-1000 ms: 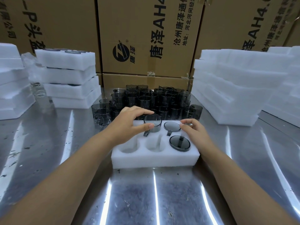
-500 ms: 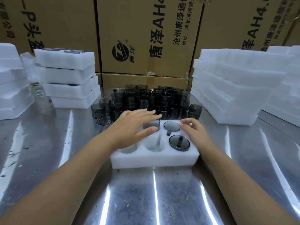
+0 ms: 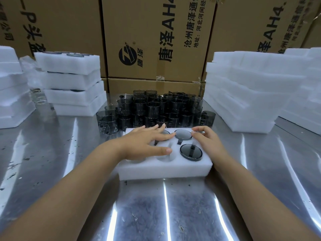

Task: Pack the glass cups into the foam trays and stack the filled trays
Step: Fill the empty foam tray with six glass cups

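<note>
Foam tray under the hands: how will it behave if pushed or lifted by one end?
The foam tray is probably light, sliding easily on the polished steel table. Soft foam may flex lifted by one end. Seated cups sit recessed, so unlikely to tip.

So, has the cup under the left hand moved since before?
Yes. The glass cup went down into the foam tray: its rim stood above the foam, now it sits flush under the left hand.

Loose cups [image 3: 156, 108] crowd behind the tray [image 3: 165, 168]; foam stacks [image 3: 243, 94] flank both sides.
</note>
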